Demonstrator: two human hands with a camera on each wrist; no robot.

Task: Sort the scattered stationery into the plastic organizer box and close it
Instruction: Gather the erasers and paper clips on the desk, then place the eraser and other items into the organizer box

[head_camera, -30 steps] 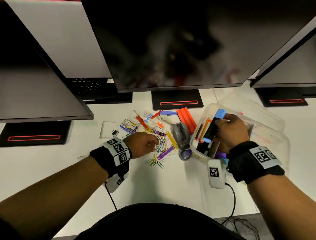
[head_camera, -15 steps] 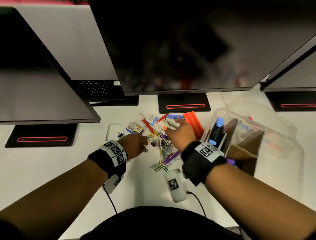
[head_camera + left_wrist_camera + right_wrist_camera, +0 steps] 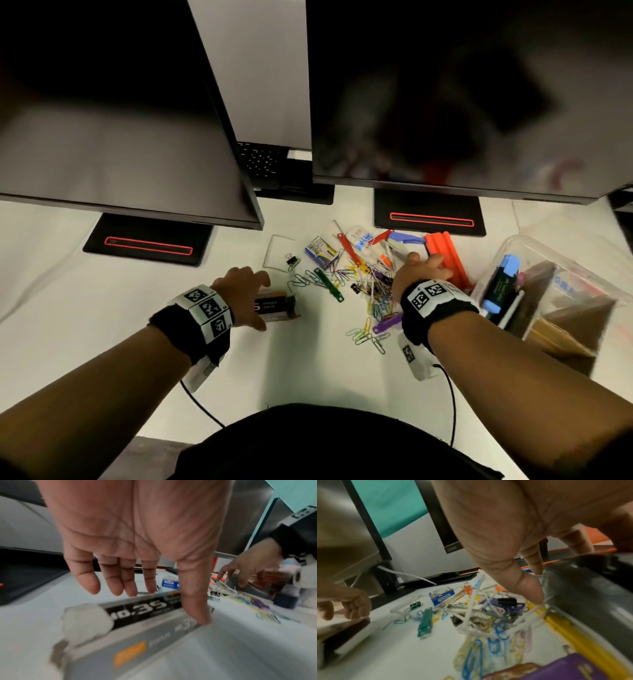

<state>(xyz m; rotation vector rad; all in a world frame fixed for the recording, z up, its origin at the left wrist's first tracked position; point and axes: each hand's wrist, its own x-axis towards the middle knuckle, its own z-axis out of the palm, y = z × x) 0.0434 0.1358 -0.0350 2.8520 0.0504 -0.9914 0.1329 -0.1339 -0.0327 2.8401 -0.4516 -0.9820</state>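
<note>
Coloured paper clips [image 3: 373, 303], binder clips and plastic fasteners lie heaped mid-desk, with a small blue staples box [image 3: 322, 254] and orange sticks [image 3: 445, 253] behind. My left hand [image 3: 255, 298] hovers spread over a black-and-grey staples box [image 3: 279, 306], left of the heap. Its thumb [image 3: 197, 612] touches the box's near edge [image 3: 137, 631]; the fingers stay nearly straight. My right hand [image 3: 424, 265] arches over a grey stapler [image 3: 590, 588], thumb beside it and fingers spread, not closed. The clear organizer box [image 3: 520, 241] stands open at the right, holding a blue-capped highlighter [image 3: 501, 284] and cardboard.
Dark monitors overhang the back of the white desk. Their black stands [image 3: 147, 245] [image 3: 431, 219] sit behind the heap, and a keyboard [image 3: 260, 161] lies farther back. A clear flat piece [image 3: 279, 251] lies near the blue box. Cables trail from both wrist cameras.
My right hand left the organizer box and moved left onto the stapler by the heap. My left hand drew back leftwards from the clips and opened over the black staples box.
</note>
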